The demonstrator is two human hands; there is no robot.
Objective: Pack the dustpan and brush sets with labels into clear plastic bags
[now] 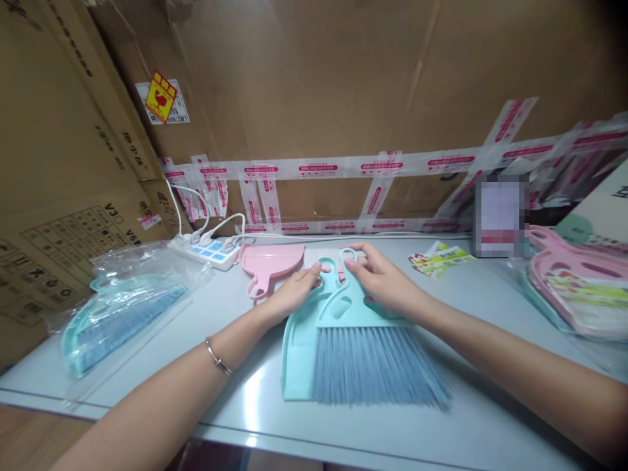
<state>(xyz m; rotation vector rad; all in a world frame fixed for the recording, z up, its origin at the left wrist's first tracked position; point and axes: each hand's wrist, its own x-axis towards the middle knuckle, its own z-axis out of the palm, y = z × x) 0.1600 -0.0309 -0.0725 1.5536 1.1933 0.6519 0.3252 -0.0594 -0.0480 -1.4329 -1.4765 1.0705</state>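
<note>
In the middle of the table a mint hand brush (380,360) with blue-grey bristles lies partly over a mint dustpan (297,356). My left hand (300,288) is closed on the dustpan near its looped handle. The fingers of my right hand (375,275) close around the brush's handle, beside its hanging loop. The two handles lie side by side, bristles pointing towards me. Behind my left hand rests a pink dustpan (272,261). Part of another pink piece shows between the two handles, mostly hidden.
At the left lies a mint brush set (122,320) in a clear bag. A white power strip (206,252) with plugged cables sits behind it. Printed cards (439,260) and a dark device (499,216) stand back right, near stacked pink and mint dustpans (579,281). Cardboard boxes (314,85) wall the back.
</note>
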